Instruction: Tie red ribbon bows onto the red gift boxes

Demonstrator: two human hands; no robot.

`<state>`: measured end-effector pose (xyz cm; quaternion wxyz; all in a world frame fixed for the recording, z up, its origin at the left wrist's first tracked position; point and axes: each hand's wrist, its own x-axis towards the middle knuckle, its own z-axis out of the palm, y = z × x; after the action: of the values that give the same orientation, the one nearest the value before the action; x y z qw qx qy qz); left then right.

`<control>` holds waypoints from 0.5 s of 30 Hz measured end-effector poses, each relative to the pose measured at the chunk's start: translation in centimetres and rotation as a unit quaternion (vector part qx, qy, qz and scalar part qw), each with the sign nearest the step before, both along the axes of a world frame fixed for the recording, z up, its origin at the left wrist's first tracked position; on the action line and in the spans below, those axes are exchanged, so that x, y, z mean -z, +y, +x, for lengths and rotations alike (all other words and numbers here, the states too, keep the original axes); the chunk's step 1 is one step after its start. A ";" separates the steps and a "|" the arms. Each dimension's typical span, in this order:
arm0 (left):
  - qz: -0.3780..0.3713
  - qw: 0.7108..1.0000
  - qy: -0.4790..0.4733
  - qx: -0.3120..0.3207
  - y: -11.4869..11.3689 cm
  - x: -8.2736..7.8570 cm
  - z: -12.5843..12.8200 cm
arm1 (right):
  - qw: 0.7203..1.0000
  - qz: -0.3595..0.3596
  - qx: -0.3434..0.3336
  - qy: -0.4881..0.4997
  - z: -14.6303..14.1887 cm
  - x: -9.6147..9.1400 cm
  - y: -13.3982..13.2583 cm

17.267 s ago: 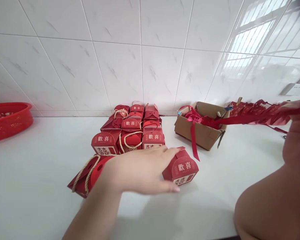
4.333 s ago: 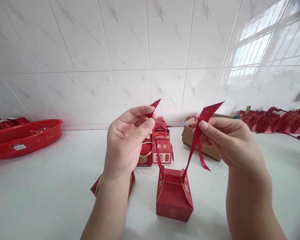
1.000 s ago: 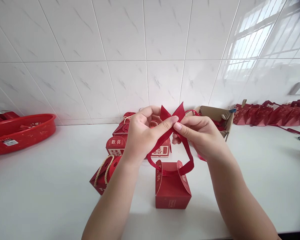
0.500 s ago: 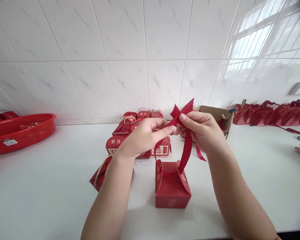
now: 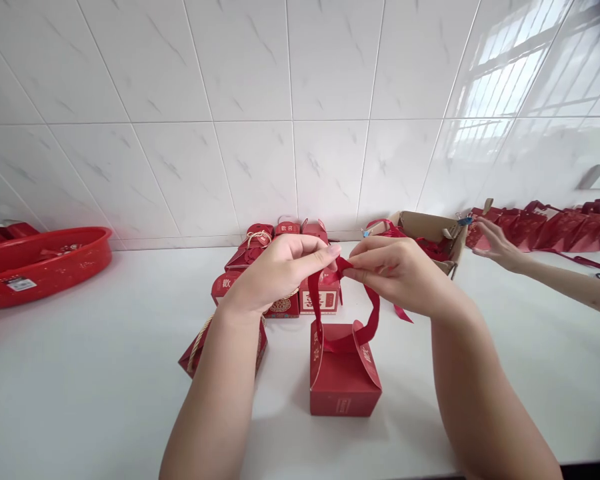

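A white counter [image 5: 80, 373] is seen under a tiled wall [image 5: 230, 80]. A red basket [image 5: 40, 267] is set far left. A cardboard box [image 5: 430, 228] is set at the back right, with another person's hand [image 5: 495, 243] held near it. Small red boxes [image 5: 320, 297] are partly hidden behind the hands. The red gift box [image 5: 344, 377] is stood in front. Its red ribbon [image 5: 373, 313] is pinched above it by the left hand [image 5: 275, 273] and right hand [image 5: 400, 273], fingertips closed on it.

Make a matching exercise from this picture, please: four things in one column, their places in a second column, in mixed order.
Things: 1 red tray; 2 cardboard box; 3 red gift box; 4 ribbon.
Places: a on the counter, nearest the viewer; b far left; c pinched between left hand and right hand; d by the wall, right of centre.
Pairs: 1-b; 2-d; 3-a; 4-c.
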<state>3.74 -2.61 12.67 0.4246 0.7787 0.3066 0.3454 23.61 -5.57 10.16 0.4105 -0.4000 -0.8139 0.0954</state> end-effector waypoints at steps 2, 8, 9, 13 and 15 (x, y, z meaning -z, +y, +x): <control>-0.002 1.000 -0.004 -0.002 0.0 0.0 -0.1 | 1.000 0.010 0.012 -0.008 -0.2 0.1 0.0; 0.020 0.999 0.005 0.033 -0.2 -0.3 -0.7 | 0.999 0.028 0.018 -0.011 -0.4 -0.2 0.0; 0.029 0.999 0.010 0.044 -0.3 -0.3 -0.8 | 0.999 0.026 0.015 -0.009 -0.4 -0.2 0.0; 0.044 0.996 0.041 0.059 -0.9 -0.6 -0.8 | 1.000 0.015 0.005 0.004 -0.5 -0.2 0.0; 0.038 0.996 0.063 0.053 -1.0 -0.6 -0.8 | 1.000 0.009 0.006 0.017 -0.5 -0.2 0.0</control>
<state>2.94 -3.64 13.31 0.3920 0.8296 0.2777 0.2847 23.09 -5.59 10.41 0.4283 -0.3992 -0.8054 0.0929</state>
